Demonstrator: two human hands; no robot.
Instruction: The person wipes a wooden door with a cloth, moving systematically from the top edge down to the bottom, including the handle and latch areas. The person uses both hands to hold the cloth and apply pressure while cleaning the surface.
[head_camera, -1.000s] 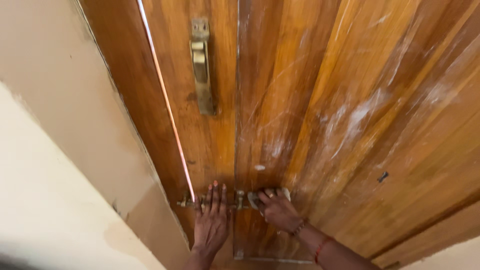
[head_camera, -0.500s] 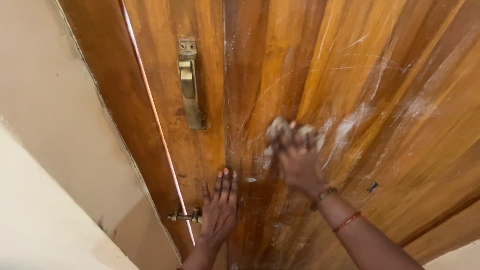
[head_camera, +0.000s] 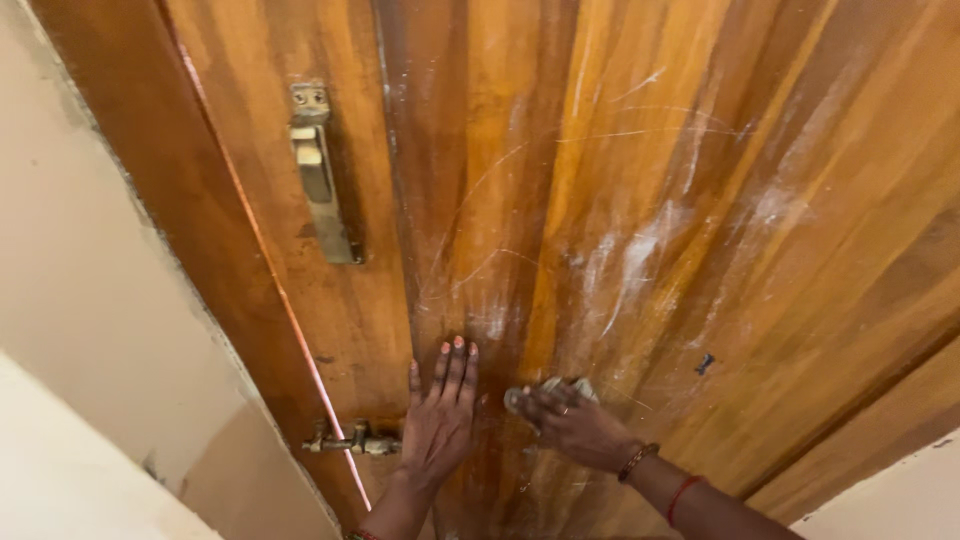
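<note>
Cream wall (head_camera: 90, 300) at left, brass latch (head_camera: 350, 440) by the door edge, left hand (head_camera: 440, 420) flat and open on the wooden door (head_camera: 700, 200), right hand (head_camera: 575, 425) gripping a grey cloth (head_camera: 545, 393), lower than half a second before, broad smeared panel free above and rightward

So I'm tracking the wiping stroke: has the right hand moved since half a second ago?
Yes. The right hand dropped from level with the upper latch toward the lower bolt.

Left hand (head_camera: 437, 425): bare, painted pinkish nails, red band at wrist.
Right hand (head_camera: 572, 425): bare, finger ring, beaded brown bracelet, red thread bangle.
Sleeves: none visible.
</note>
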